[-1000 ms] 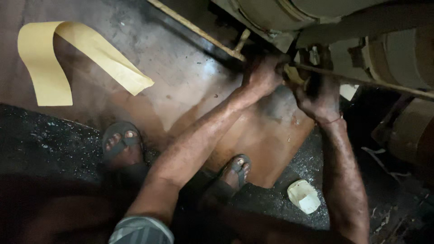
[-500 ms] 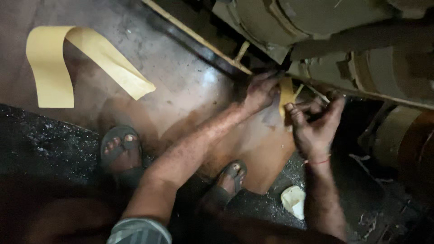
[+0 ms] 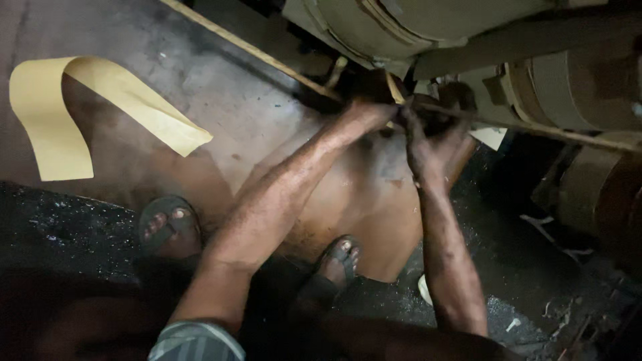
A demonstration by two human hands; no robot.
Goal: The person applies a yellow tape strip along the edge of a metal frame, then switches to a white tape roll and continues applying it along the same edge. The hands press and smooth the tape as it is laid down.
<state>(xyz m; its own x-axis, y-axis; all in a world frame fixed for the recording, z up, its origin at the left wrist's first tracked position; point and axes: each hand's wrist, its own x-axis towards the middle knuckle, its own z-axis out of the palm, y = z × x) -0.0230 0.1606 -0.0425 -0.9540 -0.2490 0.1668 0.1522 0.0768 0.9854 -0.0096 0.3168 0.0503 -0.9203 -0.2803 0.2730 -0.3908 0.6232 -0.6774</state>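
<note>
My left hand [image 3: 366, 112] reaches forward into a dark gap under a large machine [image 3: 428, 27]; its fingers are lost in shadow beside a short tan strip [image 3: 396, 88]. My right hand [image 3: 431, 137] sits just to its right, fingers curled around a thin tan rod [image 3: 535, 128] that runs off to the right under the machine. Both forearms are grimy. The two hands almost touch.
Big brown rolls [image 3: 568, 87] sit on the machine at right. A curled yellow paper strip [image 3: 60, 113] lies on the floor at left. My sandalled feet [image 3: 164, 224] [image 3: 340, 257] stand on a brown sheet [image 3: 374, 207]. Dark gritty debris covers the lower floor.
My right hand, which had dropped away from the machine with its fingers loose, has come back up and closed around the thin rod. My left hand stays in the gap.
</note>
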